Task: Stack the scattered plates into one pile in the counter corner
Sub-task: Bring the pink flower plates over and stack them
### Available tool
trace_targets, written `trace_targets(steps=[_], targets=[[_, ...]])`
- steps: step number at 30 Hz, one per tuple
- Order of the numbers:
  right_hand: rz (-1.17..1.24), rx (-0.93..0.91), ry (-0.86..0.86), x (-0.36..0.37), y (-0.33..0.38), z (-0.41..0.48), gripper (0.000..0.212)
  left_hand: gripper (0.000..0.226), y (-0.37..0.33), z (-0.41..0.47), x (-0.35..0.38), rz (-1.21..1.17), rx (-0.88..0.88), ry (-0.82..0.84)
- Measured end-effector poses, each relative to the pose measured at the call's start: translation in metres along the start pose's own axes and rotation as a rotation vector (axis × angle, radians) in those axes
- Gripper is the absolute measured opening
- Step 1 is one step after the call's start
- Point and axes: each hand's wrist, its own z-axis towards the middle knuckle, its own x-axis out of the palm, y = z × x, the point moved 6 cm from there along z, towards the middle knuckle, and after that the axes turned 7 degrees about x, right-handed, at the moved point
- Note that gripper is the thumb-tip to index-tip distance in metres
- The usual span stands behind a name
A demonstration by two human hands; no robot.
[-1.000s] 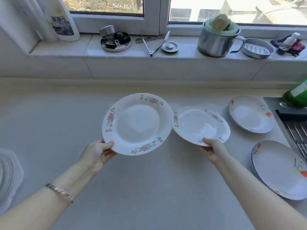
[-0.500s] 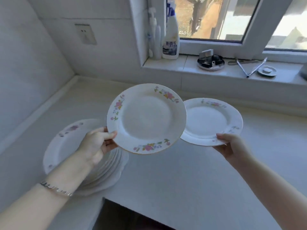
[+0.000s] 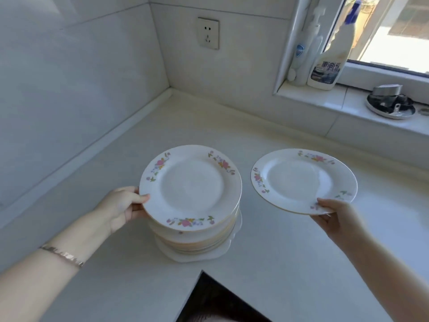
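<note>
The fingers (image 3: 139, 198) of the left hand (image 3: 120, 206) pinch the left rim of a flowered plate (image 3: 190, 187), thumb on top and the other fingers curled beneath. That plate sits level at the top of the pile (image 3: 197, 242), which stands on the pale table (image 3: 267, 263) toward the corner where two tiled walls meet; I cannot tell whether it already rests on the plates below or is just above them. The right hand (image 3: 336, 212) grips a second flowered plate (image 3: 301, 180) by its near rim, thumb over the edge, holding it in the air just right of the pile and apart from it. A bracelet (image 3: 62, 254) circles the left wrist. On the far wall is a white socket (image 3: 208, 33). To the right, a windowsill (image 3: 325, 98) carries a spray bottle (image 3: 329, 63) with a blue top, a white pump bottle (image 3: 306, 54) beside it, and a round metal dish (image 3: 390, 105) further right. The table's near edge cuts inward in a dark notch.
</note>
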Motion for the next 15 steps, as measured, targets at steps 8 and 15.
trace_targets(steps=[8,15], targets=[[-0.047,-0.035,-0.001,0.022,0.009,-0.001,0.020,0.017,0.015,0.017,-0.013,0.091,-0.034,-0.014],[-0.029,-0.035,0.038,0.034,0.007,0.000,0.023,0.011,0.002,0.023,-0.016,0.540,-0.094,0.035]])
